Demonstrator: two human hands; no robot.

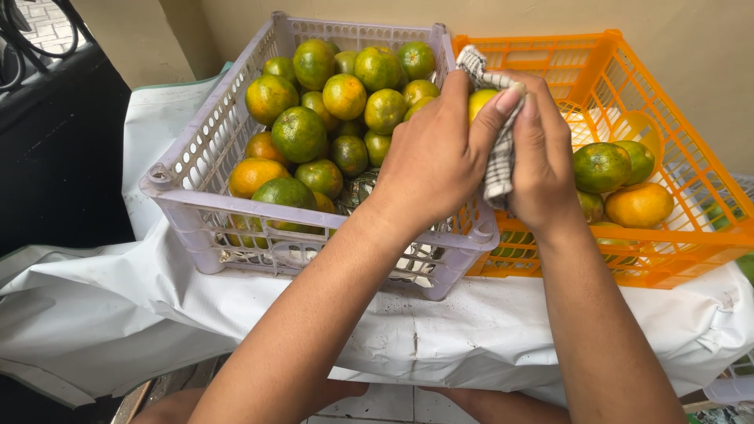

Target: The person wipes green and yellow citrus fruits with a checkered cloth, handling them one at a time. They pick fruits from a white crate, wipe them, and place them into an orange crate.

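Over crates [314,259], both hands cup cloth-wrapped fruit [481,100].

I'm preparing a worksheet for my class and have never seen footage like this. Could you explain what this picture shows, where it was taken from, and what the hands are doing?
There is no machine here: a camera worn on a person's head looks down at their own bare hands. The left hand and right hand together hold a yellow-green citrus fruit wrapped in a checked cloth. Below them, on a white sheet-covered surface, stand a pale lilac plastic crate piled with green-orange citrus and an orange plastic crate holding only a few.
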